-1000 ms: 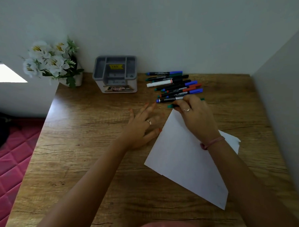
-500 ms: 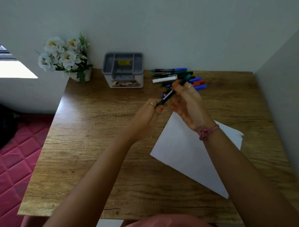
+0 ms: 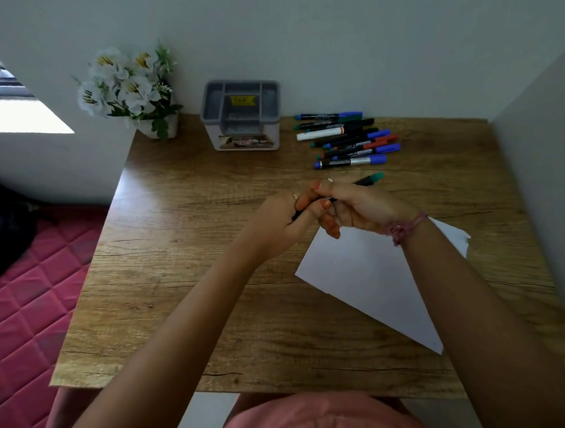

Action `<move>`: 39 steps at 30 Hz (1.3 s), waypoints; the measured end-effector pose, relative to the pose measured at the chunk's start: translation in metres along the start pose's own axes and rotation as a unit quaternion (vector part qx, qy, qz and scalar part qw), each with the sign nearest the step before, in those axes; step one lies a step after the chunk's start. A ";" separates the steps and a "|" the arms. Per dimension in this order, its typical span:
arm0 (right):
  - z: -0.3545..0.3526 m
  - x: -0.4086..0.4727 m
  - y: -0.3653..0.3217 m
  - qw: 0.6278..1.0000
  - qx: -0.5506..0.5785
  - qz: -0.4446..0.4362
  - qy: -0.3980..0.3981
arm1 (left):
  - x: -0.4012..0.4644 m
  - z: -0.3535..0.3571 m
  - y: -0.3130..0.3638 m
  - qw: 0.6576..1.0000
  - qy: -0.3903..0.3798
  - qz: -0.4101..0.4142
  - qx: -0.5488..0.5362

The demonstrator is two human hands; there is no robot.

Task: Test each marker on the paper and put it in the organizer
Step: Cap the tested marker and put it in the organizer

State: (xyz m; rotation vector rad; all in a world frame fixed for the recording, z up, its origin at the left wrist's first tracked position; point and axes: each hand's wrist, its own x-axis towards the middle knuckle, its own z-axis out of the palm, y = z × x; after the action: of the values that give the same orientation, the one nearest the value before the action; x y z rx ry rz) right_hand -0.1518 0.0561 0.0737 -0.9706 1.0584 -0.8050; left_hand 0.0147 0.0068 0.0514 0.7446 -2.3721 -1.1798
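Note:
Both hands hold one black marker with a green end above the wooden table. My left hand grips its lower end and my right hand grips the middle; most of the barrel is hidden by fingers. A white sheet of paper lies under and right of my right wrist. Several other markers, with blue, green, red and white parts, lie in a row at the back right. The grey organizer stands at the back centre against the wall.
A small pot of white flowers sits at the table's back left corner. Walls close off the back and the right side. A red quilted mattress lies on the floor to the left.
My right hand picked a green-ended marker from the row, lifted it, and my left hand came up from the table to grip its other end. Both hands have since lowered toward the paper.

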 end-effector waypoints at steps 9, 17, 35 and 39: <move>-0.039 -0.014 0.001 0.998 -0.062 0.026 0.001 | -0.012 -0.019 -0.023 0.978 -0.045 -0.166 0.115; -0.027 -0.016 0.032 0.994 0.016 -0.033 0.107 | -0.025 -0.021 -0.044 0.976 -0.033 -0.167 0.134; 0.046 0.006 0.096 0.882 -0.110 -0.092 0.448 | -0.040 0.006 -0.072 0.962 0.033 -0.152 0.223; 0.049 0.013 0.096 0.870 -0.108 -0.072 0.476 | -0.023 -0.002 -0.074 0.968 0.025 -0.173 0.179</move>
State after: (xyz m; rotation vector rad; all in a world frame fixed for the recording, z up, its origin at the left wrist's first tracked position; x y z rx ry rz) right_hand -0.0933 0.0916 -0.0103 -0.8309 1.9738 -1.3724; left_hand 0.0552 -0.0176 -0.0104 1.3361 -2.5093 -0.8419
